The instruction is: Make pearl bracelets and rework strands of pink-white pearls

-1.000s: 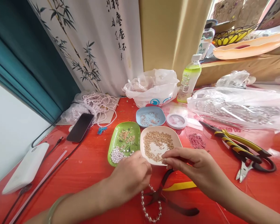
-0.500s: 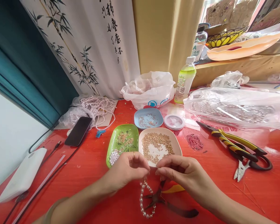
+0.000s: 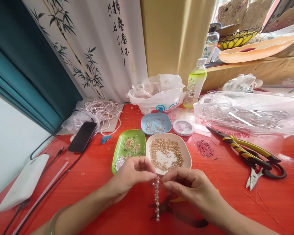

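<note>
A short beaded strand [image 3: 157, 199] of pearly beads hangs from the pinched fingers of my left hand [image 3: 134, 174]. Close beside it, my right hand [image 3: 191, 186] has thumb and forefinger pressed together near the strand's top end; what they pinch is too fine to make out. Beneath the hands lie pliers [image 3: 165, 206], partly covered by my right hand. Just beyond are a white dish [image 3: 189, 160] of gold beads and a green dish [image 3: 115, 153] with gold bits and pearl beads, its near edge hidden behind my left hand.
Behind stand a blue dish [image 3: 144, 125] of small metal pieces, a round lidded container [image 3: 183, 128], a plastic bag [image 3: 159, 94] and a bottle [image 3: 195, 83]. To the right lie long-nose pliers [image 3: 247, 148] and scissors [image 3: 256, 176]. A phone [image 3: 82, 137] and white power bank [image 3: 24, 182] are left.
The strand has turned from an open loop to a narrow, edge-on line. My right hand has shifted slightly down, and both hands stay close together.
</note>
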{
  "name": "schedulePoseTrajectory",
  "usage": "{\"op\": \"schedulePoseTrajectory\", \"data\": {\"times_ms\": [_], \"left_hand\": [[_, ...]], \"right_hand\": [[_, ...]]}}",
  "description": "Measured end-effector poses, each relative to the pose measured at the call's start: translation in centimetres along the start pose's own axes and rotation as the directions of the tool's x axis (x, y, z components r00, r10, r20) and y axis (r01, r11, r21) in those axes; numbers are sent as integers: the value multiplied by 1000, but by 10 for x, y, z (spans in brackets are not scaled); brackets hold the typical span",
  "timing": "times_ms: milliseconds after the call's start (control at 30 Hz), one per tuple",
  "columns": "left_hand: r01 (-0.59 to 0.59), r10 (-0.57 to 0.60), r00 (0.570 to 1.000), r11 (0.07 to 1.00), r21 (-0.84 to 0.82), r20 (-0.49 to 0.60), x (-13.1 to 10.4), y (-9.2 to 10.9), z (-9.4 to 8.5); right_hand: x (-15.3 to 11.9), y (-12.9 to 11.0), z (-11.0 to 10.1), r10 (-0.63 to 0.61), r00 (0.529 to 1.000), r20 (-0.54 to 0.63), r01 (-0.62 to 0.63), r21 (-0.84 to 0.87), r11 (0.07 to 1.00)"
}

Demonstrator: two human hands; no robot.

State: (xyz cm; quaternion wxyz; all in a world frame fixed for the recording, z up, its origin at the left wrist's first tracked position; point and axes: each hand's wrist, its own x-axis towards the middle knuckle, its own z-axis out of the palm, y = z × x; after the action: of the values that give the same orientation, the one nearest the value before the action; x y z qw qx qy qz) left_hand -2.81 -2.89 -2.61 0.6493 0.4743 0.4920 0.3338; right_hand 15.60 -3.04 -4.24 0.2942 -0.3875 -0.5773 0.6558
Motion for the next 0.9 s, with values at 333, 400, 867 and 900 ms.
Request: {"op": "schedulePoseTrajectory", "data": {"times_ms": [333, 400, 867, 900], "left_hand": [[22, -21, 1000, 997, -76, 19, 1, -2, 3], [21, -20, 1000, 998, -67, 18, 1, -2, 3], [47, -47, 999, 997, -67, 9, 0, -3, 3], [48, -48, 999, 997, -67, 10, 0, -3, 3]], "right_hand": [[-1, 4, 0, -56, 998, -26, 55, -18, 998], [-1, 3, 1, -73, 997, -32, 73, -22, 997], [0, 1, 0, -102, 994, -29, 101, -53, 993], [0, 1, 0, -106, 994, -31, 104, -61, 993]]}}
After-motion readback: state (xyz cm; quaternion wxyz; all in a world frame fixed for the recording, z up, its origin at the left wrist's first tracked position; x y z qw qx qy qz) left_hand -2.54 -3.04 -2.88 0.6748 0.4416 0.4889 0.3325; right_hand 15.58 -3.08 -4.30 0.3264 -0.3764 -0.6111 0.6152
